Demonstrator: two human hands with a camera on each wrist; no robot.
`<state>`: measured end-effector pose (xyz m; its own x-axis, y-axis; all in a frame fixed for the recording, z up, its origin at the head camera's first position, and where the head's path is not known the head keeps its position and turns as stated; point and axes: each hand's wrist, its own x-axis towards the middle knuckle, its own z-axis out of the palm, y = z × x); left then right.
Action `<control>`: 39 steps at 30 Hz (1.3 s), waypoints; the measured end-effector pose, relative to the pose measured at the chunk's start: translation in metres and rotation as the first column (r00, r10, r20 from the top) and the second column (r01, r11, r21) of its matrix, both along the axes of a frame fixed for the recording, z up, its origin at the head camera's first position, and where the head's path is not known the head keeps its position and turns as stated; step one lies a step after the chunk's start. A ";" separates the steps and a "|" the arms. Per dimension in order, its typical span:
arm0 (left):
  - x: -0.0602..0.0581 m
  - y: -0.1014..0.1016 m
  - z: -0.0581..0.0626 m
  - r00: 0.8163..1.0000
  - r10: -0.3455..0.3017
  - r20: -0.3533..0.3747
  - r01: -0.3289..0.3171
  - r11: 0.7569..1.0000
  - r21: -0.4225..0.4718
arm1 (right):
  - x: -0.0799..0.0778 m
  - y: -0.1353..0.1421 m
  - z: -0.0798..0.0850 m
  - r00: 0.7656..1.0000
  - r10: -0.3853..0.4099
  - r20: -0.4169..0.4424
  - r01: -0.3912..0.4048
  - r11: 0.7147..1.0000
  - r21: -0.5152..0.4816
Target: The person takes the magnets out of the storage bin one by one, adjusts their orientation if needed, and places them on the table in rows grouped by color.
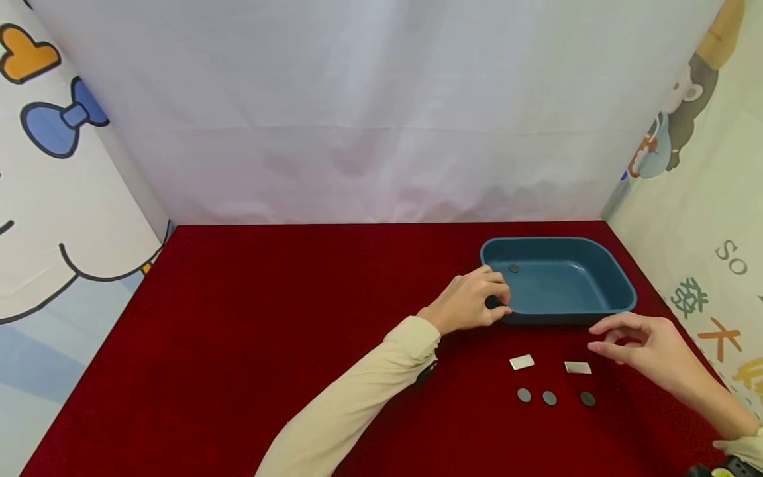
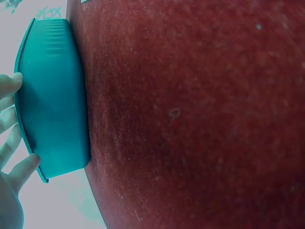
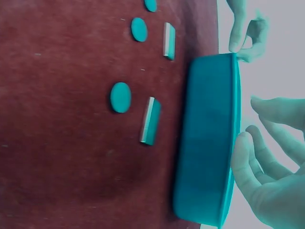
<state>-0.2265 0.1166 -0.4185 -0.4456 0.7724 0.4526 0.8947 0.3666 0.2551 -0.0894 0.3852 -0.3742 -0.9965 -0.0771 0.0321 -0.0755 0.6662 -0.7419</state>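
Note:
A blue plastic tray sits at the back right of the red table, with a small dark disc inside. At its front left corner, my left hand grips the rim; in the left wrist view, the fingers lie along the tray's edge. A dark patch shows between thumb and fingers, and I cannot tell whether it is the tray's wall. My right hand hovers off the tray's front right corner, fingers loosely bent, a gap between thumb and index finger, nothing held. Below it lie two silvery rectangular plates and three grey discs.
A white cloth hangs behind the red table. Printed cloth walls stand at left and right, the right one close to the tray and my right arm.

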 end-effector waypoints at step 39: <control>-0.003 -0.002 -0.001 1.000 -0.009 0.002 0.009 1.000 -0.029 | -0.073 -0.023 0.007 0.999 0.021 -0.034 -0.021 1.000 0.008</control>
<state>-0.2291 0.1145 -0.4197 -0.4397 0.7889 0.4294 0.8974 0.3661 0.2463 -0.1626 0.3620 -0.3668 -0.9930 -0.0981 0.0654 -0.1145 0.6699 -0.7336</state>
